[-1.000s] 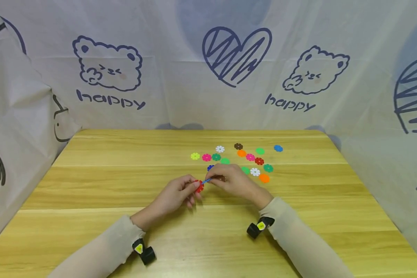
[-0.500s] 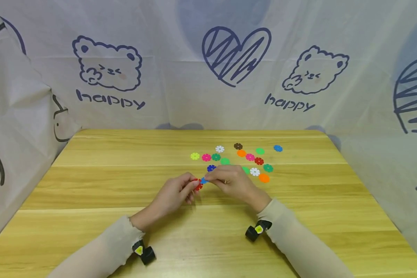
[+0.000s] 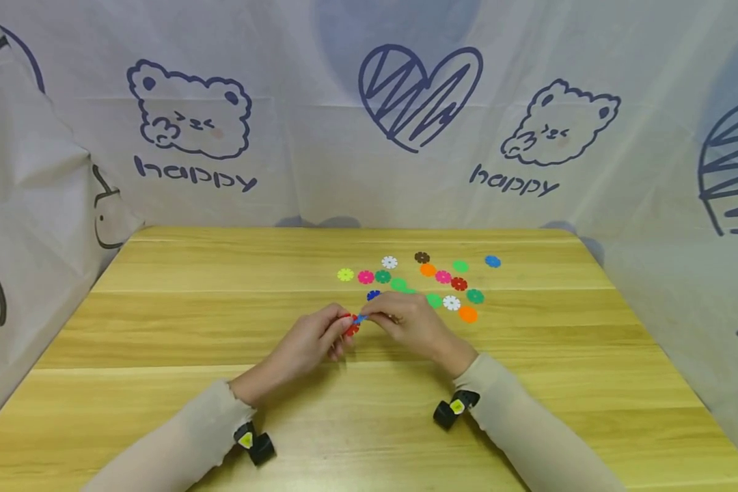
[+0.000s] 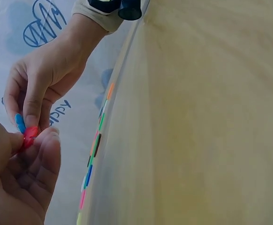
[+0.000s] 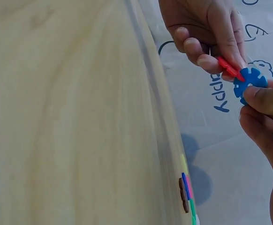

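My left hand (image 3: 316, 338) pinches a red notched plastic disc (image 3: 352, 328) between thumb and fingers. My right hand (image 3: 415, 324) pinches a blue notched disc (image 5: 250, 84) between its thumb and fingers. In the right wrist view the blue disc's edge meets the red disc (image 5: 231, 68) at an angle, the two rims together. From the left wrist the same blue disc (image 4: 19, 123) shows up against the red one (image 4: 29, 136). Both discs are held above the table, and the fingers cover part of each.
Several more notched discs lie flat behind the hands, among them a yellow one (image 3: 345, 275), a white one (image 3: 452, 303), an orange one (image 3: 468, 314) and a blue one (image 3: 493, 261). The wooden table (image 3: 178, 294) ends at a printed cloth (image 3: 320, 171).
The right hand has shifted slightly left, bringing the blue disc closer onto the red one. The blue disc turned to show its face, then tilted back. The left hand has hardly moved.
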The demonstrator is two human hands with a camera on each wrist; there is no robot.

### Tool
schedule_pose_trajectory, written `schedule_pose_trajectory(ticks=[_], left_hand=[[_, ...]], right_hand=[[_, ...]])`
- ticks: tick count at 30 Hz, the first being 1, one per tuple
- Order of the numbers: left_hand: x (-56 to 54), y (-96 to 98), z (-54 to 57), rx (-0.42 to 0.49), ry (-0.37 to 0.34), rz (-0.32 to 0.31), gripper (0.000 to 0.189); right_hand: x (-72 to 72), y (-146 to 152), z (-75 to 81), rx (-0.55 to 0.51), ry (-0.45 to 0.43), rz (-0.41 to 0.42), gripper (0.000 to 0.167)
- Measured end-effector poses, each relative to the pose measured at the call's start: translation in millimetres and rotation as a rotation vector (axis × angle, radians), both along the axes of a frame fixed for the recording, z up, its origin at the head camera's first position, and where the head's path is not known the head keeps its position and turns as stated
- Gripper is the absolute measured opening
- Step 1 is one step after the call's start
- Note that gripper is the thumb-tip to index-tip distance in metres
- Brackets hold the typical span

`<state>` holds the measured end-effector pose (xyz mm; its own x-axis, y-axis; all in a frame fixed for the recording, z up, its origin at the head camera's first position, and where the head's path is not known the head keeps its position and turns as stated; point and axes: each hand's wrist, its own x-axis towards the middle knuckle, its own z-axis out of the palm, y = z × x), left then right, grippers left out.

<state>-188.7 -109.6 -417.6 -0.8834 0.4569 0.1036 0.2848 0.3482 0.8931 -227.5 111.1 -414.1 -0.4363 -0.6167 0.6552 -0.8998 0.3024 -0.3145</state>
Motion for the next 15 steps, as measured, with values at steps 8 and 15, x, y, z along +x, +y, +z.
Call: schedule_pose_trajectory(ticks=[8,15], left_hand=[[-4.4,-3.9,-2.1,-0.033,0.024,0.072,0.019],[-6.5,-2.7,-1.7,-0.027,0.132,0.075,0.023]], right_hand=[[2.1,2.0,2.9,0.013,-0.216,-0.067,0.009],[2.4,0.4,2.9,0.024,-0.345,-0.072,0.008]])
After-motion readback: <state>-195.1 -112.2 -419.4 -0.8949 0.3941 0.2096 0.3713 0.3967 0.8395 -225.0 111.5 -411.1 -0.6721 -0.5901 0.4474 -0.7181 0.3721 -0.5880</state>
